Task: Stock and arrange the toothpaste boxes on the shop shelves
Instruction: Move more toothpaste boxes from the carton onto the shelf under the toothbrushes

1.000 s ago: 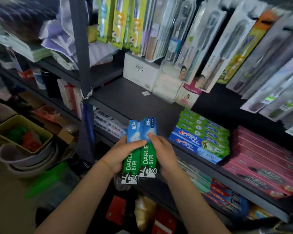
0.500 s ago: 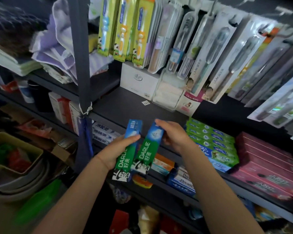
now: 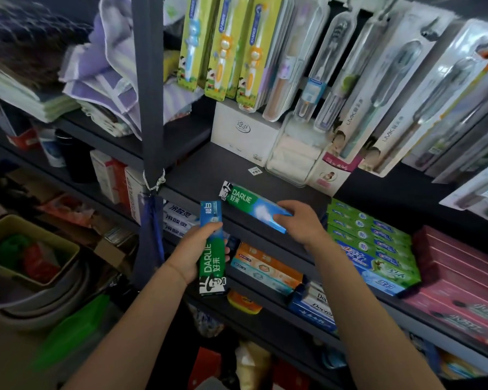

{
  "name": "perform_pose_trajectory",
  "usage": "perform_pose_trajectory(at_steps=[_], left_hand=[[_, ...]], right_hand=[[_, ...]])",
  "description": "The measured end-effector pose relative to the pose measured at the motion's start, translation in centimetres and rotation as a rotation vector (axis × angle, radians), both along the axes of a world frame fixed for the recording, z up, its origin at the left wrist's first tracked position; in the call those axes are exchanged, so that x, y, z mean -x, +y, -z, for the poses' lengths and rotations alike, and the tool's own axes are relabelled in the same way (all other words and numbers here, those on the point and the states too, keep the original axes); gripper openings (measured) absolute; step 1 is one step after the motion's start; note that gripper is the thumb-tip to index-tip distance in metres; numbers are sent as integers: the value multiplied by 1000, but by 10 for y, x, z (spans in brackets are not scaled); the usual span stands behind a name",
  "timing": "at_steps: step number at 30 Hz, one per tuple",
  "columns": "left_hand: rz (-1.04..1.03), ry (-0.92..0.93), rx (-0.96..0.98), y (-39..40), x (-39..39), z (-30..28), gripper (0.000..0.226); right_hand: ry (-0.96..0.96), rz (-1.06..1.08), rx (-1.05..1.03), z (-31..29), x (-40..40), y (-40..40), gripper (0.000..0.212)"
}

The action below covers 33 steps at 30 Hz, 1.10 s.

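Fingers of your right hand [image 3: 302,220] pinched the blue end of one toothpaste box [image 3: 251,205], which lay flat across the dark shelf [image 3: 209,167]. Your left hand [image 3: 196,249] gripped a second box [image 3: 212,249] upright, below the shelf edge. Green boxes [image 3: 372,243] sat stacked just beside your right hand.

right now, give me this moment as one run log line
left hand: holds upright Darlie box | right hand: lays second Darlie box flat on shelf | beside green box stack
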State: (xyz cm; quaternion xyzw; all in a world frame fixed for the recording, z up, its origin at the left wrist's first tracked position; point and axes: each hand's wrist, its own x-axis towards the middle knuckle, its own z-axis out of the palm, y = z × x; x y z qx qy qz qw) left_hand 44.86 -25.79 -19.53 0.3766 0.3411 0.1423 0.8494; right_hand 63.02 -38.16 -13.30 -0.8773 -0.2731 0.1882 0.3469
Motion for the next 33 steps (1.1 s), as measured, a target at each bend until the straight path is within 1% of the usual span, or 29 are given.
perform_pose_trajectory(at_steps=[3,4,6,8,10,12,13,14,15,17,18,19,20,22,24,25,26,27,29,30,31,33], left_hand=[[41,17,-98,4,1,-3,8],[46,28,-137,6,2,-3,9],[39,60,-204,10,1,-4,21],[40,103,-285,13,0,-6,26],[66,151,-428,17,-2,-9,25],[112,161,-593,21,-4,-13,27],[143,158,-677,23,-6,-14,29],[174,158,-765,26,-7,-16,31],[205,158,-851,29,-9,-17,33],[256,129,-1020,35,-16,-25,34],[276,102,-1114,37,-21,-31,35],[293,73,-1221,38,-27,-38,36],[304,52,-1339,37,-34,-45,38],[285,48,-1625,32,-50,-59,39],[182,87,-1912,22,-63,-68,34],[115,95,-1991,18,-68,-69,35],[47,95,-2021,14,-70,-69,39],[-23,104,-2008,11,-71,-65,46],[-147,166,-1887,13,-70,-50,59],[-164,209,-1801,15,-68,-39,63],[-125,247,-1713,16,-67,-29,67],[65,296,-1570,16,-66,-7,74]], right_hand=[[-265,-143,237,5,-5,-1,46],[-366,-182,356,7,-7,-2,45],[-532,-246,571,5,-6,-5,41],[-598,-279,693,2,-5,-7,37],[-633,-287,793,-2,-5,-9,36],[-660,-284,870,-7,-5,-9,39],[-674,-279,864,-11,-5,-10,44],[-688,-268,796,-16,-5,-11,52],[-701,-255,667,-22,-4,-12,62],[-682,-261,316,-41,0,-11,76],[-671,-306,193,-51,3,-10,78],[-686,-360,141,-59,7,-8,79],[-722,-412,151,-63,11,-5,77],[-856,-472,232,-61,19,4,65],[-982,-427,267,-52,22,8,54],[-1015,-374,249,-47,21,9,52],[-1035,-325,222,-42,19,9,51],[-1043,-285,216,-40,16,7,50],[-1024,-204,262,-37,6,3,47],[-1003,-158,288,-35,-1,0,45],[-974,-116,305,-32,-7,-2,43],[-882,-65,335,-26,-15,-1,42]])
